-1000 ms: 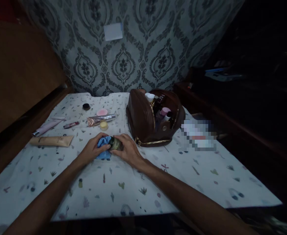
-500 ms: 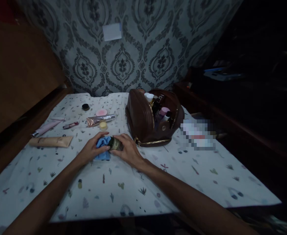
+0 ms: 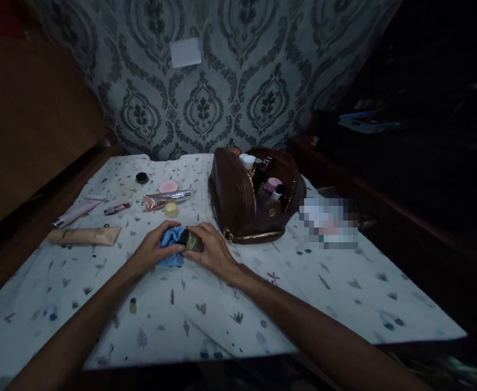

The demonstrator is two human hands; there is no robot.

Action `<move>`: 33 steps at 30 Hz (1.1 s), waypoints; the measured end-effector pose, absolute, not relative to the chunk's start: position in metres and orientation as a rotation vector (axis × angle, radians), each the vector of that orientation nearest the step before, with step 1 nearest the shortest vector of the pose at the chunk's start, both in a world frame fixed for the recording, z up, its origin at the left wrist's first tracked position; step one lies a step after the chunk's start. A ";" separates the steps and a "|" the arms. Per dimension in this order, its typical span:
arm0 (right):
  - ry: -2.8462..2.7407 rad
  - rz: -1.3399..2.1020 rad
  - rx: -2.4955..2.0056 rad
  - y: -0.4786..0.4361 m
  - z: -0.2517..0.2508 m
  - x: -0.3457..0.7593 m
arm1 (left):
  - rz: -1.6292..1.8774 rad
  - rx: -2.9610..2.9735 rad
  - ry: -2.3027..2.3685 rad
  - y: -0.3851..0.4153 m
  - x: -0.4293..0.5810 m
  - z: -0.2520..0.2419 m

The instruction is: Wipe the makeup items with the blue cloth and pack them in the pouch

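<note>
My left hand [image 3: 156,247] is closed around a crumpled blue cloth [image 3: 170,259], which presses against the dark lid end of a small jar. The jar [image 3: 193,242] is greenish and lies tipped on its side, with my right hand [image 3: 211,247] gripping its other end. Both hands are low over the printed tablecloth, and the jar's label is too dim to read. Just beyond them sit a small yellow pot [image 3: 171,208] and a shiny pinkish tube [image 3: 166,200]. To the right of my right hand stands an unzipped brown cosmetic bag [image 3: 234,195].
Bottles and caps, including a pink cap [image 3: 273,184], fill the bag. On the left lie a beige tube [image 3: 86,235], a lilac tube [image 3: 75,213] and a lip gloss [image 3: 116,208]. Behind are a black-lidded jar [image 3: 141,177] and a pink round item [image 3: 169,187]. A patterned wall rises at the back.
The jar has turned slightly between my hands, against the blue cloth. Both hands stay in nearly the same place, and everything else lies as before.
</note>
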State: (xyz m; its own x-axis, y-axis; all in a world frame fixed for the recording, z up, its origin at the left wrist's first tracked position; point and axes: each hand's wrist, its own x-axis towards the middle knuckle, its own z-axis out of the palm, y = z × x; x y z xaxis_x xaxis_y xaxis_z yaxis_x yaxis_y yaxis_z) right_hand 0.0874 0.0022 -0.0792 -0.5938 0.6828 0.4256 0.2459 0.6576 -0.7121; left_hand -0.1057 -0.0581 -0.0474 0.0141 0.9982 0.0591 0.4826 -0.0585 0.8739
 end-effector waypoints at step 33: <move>-2.082 0.971 -0.646 0.007 -0.081 0.088 | 1.007 1.736 1.477 -0.061 -0.102 -0.043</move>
State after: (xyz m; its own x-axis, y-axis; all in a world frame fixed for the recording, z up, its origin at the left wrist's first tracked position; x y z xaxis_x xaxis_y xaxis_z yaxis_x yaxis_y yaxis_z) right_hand 0.0881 0.0073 -0.0809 -0.6016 0.6871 0.4073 0.1296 0.5871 -0.7991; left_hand -0.1023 -0.0606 -0.0432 0.0759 0.9862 0.1471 0.4974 -0.1653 0.8516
